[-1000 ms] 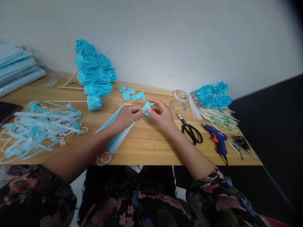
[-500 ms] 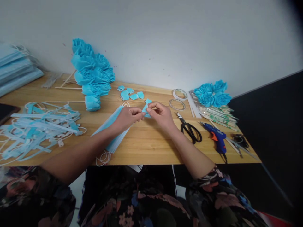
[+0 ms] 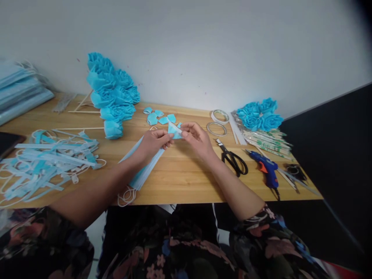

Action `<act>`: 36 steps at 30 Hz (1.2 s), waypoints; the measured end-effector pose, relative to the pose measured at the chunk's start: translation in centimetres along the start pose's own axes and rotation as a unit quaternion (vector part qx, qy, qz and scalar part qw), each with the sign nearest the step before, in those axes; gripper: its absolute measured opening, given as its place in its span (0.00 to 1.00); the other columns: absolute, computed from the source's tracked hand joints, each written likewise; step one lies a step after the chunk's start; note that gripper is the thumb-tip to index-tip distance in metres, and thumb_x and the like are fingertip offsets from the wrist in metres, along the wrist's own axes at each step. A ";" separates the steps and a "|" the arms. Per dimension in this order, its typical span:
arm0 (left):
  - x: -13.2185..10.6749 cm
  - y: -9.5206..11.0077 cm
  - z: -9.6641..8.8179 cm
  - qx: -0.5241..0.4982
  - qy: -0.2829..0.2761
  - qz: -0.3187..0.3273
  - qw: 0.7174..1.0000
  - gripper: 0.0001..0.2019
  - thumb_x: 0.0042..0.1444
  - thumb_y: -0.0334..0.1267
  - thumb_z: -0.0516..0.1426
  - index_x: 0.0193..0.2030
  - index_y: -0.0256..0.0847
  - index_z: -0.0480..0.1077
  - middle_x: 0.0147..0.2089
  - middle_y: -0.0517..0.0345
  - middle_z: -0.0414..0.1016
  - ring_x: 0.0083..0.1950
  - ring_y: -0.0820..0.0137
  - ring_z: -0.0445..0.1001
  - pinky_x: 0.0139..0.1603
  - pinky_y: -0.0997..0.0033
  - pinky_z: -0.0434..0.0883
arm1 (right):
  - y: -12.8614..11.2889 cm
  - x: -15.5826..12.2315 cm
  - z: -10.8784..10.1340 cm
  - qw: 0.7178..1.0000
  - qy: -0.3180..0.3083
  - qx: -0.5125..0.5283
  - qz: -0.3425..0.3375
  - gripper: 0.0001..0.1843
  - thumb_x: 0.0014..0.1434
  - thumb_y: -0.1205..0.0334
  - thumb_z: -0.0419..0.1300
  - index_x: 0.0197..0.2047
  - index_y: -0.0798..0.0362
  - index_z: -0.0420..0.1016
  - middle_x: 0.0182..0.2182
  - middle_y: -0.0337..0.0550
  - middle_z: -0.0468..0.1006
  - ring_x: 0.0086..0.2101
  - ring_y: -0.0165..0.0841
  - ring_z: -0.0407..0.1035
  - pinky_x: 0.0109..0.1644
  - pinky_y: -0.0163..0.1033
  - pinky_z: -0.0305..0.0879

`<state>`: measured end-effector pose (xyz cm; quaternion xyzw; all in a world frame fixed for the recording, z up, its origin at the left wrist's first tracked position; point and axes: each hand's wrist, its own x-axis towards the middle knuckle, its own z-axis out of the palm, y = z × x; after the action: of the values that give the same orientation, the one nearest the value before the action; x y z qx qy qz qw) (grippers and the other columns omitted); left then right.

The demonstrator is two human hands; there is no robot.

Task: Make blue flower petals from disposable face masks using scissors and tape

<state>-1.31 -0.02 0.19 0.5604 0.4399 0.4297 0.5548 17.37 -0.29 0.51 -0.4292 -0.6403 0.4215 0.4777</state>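
Between my two hands is a small piece of blue mask fabric (image 3: 174,130), part of it showing a paler inner side. My left hand (image 3: 155,144) pinches its left edge, and my right hand (image 3: 197,138) pinches its right edge, fingers curled. Beneath my left hand and forearm lies a blue face mask (image 3: 148,170) with white ear loops, partly covered. Just beyond my hands, several cut blue petal pieces (image 3: 152,118) rest on the wooden table (image 3: 186,182).
Blue fabric flowers on sticks (image 3: 112,93) stand back left, above a heap of mask scraps (image 3: 49,159). To the right are tape rolls (image 3: 220,116), black-handled scissors (image 3: 232,158), a blue glue gun (image 3: 266,166), wrapped sticks (image 3: 269,141) and more blue flowers (image 3: 260,114).
The blue piece has been opened out and turned between my fingers, now showing a pointed top and paler side. My left hand has shifted slightly left. The view has tilted slightly.
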 end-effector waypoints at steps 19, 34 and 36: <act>-0.2 0.3 0.0 0.008 -0.006 -0.016 1.000 0.14 0.50 0.47 0.65 0.25 0.38 0.77 0.23 0.58 0.74 0.24 0.76 0.66 0.28 0.74 0.66 | -0.4 -0.1 0.2 0.996 0.025 -0.081 -0.019 0.08 0.57 0.54 0.64 0.33 0.50 0.74 0.35 0.39 0.80 0.36 0.32 0.72 0.42 0.39 0.68; -0.2 0.1 -0.1 0.052 0.002 -0.007 0.999 0.13 0.49 0.47 0.64 0.23 0.39 0.76 0.22 0.58 0.74 0.23 0.75 0.67 0.27 0.74 0.66 | 0.6 0.2 0.2 1.000 -0.018 0.009 0.013 0.23 0.56 0.46 0.67 0.51 0.48 0.74 0.35 0.38 0.79 0.33 0.31 0.70 0.38 0.38 0.68; -0.2 0.3 -0.1 0.077 -0.008 0.006 0.997 0.13 0.48 0.47 0.64 0.22 0.40 0.76 0.22 0.58 0.74 0.24 0.75 0.68 0.27 0.75 0.66 | 0.6 0.2 0.2 0.999 -0.046 0.016 0.023 0.27 0.55 0.46 0.68 0.56 0.47 0.73 0.35 0.37 0.78 0.33 0.30 0.70 0.38 0.38 0.67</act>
<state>-1.47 -0.22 0.44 0.6074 0.4640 0.3930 0.5112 17.25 0.06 0.00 -0.4163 -0.6449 0.4612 0.4450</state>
